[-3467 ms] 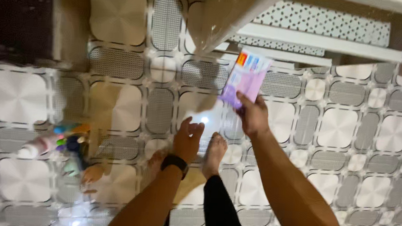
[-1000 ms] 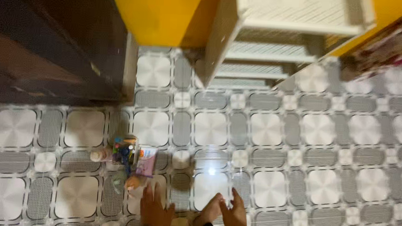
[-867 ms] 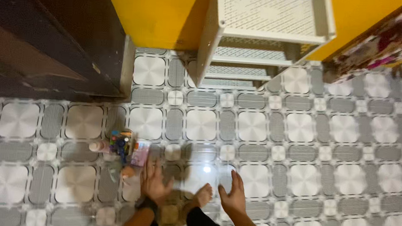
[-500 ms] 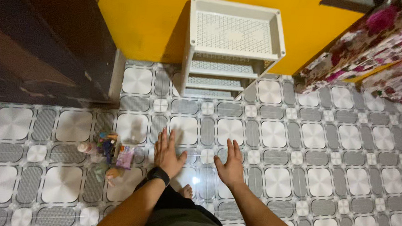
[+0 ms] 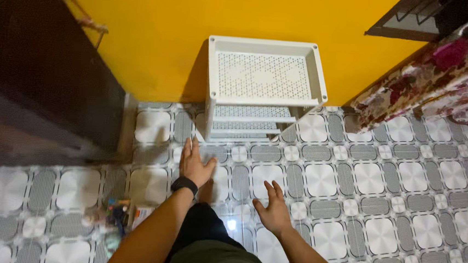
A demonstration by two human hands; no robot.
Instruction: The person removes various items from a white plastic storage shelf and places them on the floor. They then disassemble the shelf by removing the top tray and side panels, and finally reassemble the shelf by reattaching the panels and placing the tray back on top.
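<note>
white rack (image 5: 265,76) beyond spread, empty left hand (image 5: 194,164) and right hand (image 5: 273,212); lower shelves mostly hidden

Packages show only at the lower left of the frame, in a small blurred cluster on the tiled floor, left of the person's forearm. A flat packet (image 5: 141,214) lies at the cluster's right edge, pale with a touch of orange-red at its top. Just left of it stands a bunch of small multicoloured items (image 5: 117,212), dark blue with spots of green and orange. Further left a pale pinkish bottle (image 5: 92,218) lies on its side. All are too blurred to tell labels apart. No signs or screens show.
</note>
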